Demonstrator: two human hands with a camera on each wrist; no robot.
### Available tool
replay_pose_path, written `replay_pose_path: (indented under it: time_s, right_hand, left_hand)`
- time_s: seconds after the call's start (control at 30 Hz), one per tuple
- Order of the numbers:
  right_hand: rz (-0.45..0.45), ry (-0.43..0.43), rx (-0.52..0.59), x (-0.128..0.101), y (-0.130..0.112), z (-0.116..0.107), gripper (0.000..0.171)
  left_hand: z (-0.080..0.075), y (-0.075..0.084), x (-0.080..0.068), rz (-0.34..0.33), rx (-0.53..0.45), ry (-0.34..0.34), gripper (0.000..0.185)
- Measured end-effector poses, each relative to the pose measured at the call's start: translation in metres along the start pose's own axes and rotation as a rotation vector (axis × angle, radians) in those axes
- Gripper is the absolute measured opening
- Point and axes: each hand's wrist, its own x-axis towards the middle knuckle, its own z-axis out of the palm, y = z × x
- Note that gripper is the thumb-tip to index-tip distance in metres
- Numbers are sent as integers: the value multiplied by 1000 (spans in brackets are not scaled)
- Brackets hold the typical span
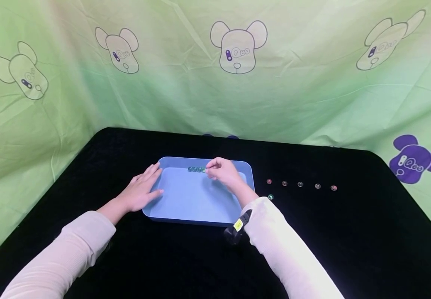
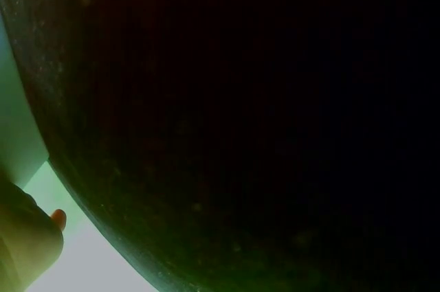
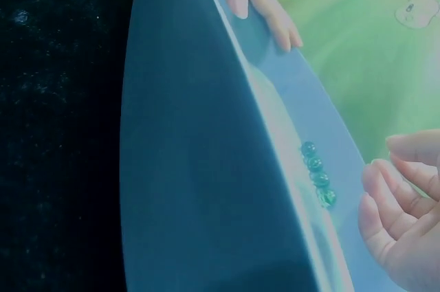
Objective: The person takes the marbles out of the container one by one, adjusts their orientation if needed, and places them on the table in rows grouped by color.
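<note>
A shallow blue tray (image 1: 196, 199) lies on the black tabletop. My left hand (image 1: 142, 189) rests over its left rim, fingers extended and thumb reaching inside; part of this hand (image 2: 31, 237) shows in the left wrist view. Several green glass marbles (image 1: 194, 169) form a tight row along the tray's far side. At the right end of this row is my right hand (image 1: 222, 171), its fingers loosely bent. In the right wrist view, the right hand's fingers (image 3: 388, 203) stand a little apart from the row of marbles (image 3: 317, 174), and nothing shows between them.
Right of the tray, several reddish and clear marbles (image 1: 300, 184) lie spaced out in a line. A single green marble (image 1: 271, 197) sits nearer the tray's right edge. Behind the table hangs a green curtain (image 1: 185, 99) with bear-head prints.
</note>
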Motion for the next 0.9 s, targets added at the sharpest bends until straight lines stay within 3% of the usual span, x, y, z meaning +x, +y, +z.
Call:
replay_pose_path:
  time_s: [0.33,0.9]
  right_hand:
    - [18,25,-20,9,5,5,11]
    - [56,-13,-116,26,3,6,12]
  left_hand:
    - [-2,-1,0,-11,-2,-6,63]
    - [0,-3,0,-8,4,-10,63]
